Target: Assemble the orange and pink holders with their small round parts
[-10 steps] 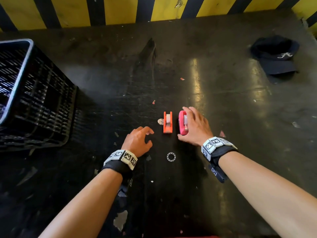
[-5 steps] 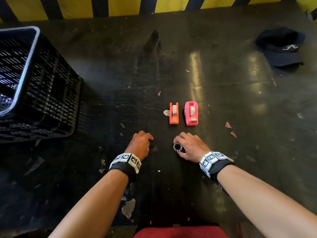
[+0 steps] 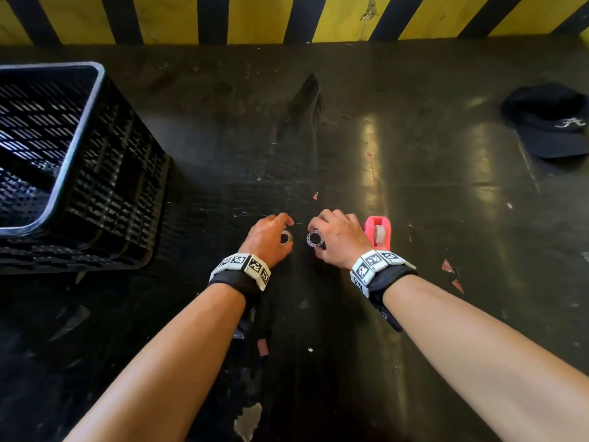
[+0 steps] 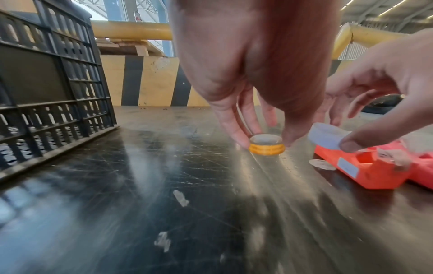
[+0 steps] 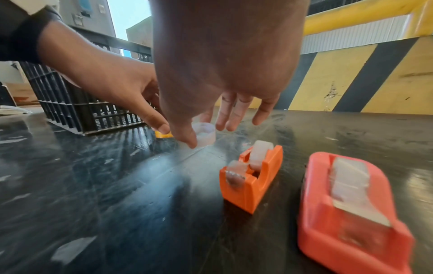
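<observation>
Dark cap: white script letter "A"; nothing else legible.

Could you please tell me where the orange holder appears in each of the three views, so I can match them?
Head: not visible, seemingly hidden behind the right hand.
Left wrist: orange holder at right edge, mid-height.
Right wrist: lower centre, left of the pink holder.
Shared landmark: black crate.
</observation>
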The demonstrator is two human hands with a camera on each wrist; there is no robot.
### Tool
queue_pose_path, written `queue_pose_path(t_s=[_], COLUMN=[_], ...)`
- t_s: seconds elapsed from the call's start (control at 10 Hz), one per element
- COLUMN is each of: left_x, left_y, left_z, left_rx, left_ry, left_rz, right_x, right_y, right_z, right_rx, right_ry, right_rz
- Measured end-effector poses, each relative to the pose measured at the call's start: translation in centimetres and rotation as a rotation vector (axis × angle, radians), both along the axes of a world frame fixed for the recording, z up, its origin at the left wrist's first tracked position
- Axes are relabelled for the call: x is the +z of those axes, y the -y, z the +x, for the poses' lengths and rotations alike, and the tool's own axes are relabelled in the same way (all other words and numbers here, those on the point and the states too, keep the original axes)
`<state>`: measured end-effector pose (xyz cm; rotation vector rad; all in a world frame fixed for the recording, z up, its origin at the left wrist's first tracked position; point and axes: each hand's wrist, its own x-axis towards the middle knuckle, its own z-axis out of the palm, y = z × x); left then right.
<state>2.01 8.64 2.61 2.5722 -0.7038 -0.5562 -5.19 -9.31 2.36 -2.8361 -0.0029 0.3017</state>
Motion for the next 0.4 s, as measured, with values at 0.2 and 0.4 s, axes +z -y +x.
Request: queue_pose_path(t_s=[0.2,0.4], left_x=[-2.2,-3.3], left_y=[1.0,1.2], left_z=[2.2,2.6], left_rx=[-0.014,-0.028], left_ry=[-0.059,-0.058], left_rz=[0.034,0.057], right_x=[-1.7,-2.5], right_y=[-0.3,-0.5], right_z=[2.8,3.5], right_rx=[0.023,0.023], right_ry=[-0.062,-0.104], right_rz=[-0.121,-0.126])
